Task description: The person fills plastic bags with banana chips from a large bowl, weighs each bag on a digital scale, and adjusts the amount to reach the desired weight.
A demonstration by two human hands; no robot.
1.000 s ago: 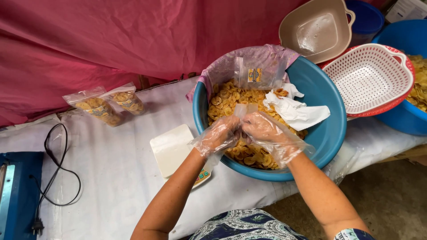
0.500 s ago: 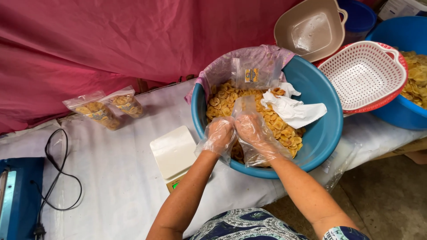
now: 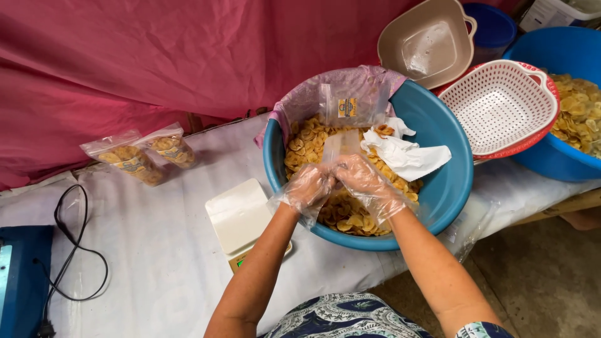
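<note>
Both my hands wear thin clear plastic gloves and meet over a big blue basin [image 3: 451, 188] full of yellow banana chips [image 3: 307, 141]. My left hand [image 3: 308, 188] and my right hand [image 3: 363, 181] together pinch a small clear plastic bag [image 3: 341, 145] that stands up between them above the chips. Another clear bag with a small label [image 3: 347, 106] leans against the basin's far side. White crumpled paper [image 3: 407, 156] lies on the chips to the right.
A white kitchen scale [image 3: 241, 216] sits left of the basin on the white-covered table [image 3: 144, 263]. Two filled chip bags [image 3: 141, 156] lie at the back left. A blue sealer [image 3: 22, 275] with black cord is far left. A white-and-red colander [image 3: 501, 106], beige tub [image 3: 426, 40] and second blue basin [image 3: 563, 156] stand right.
The hands have stayed together over the chips, shifting slightly toward the basin's middle, and the clear bag now stands more upright between them.
</note>
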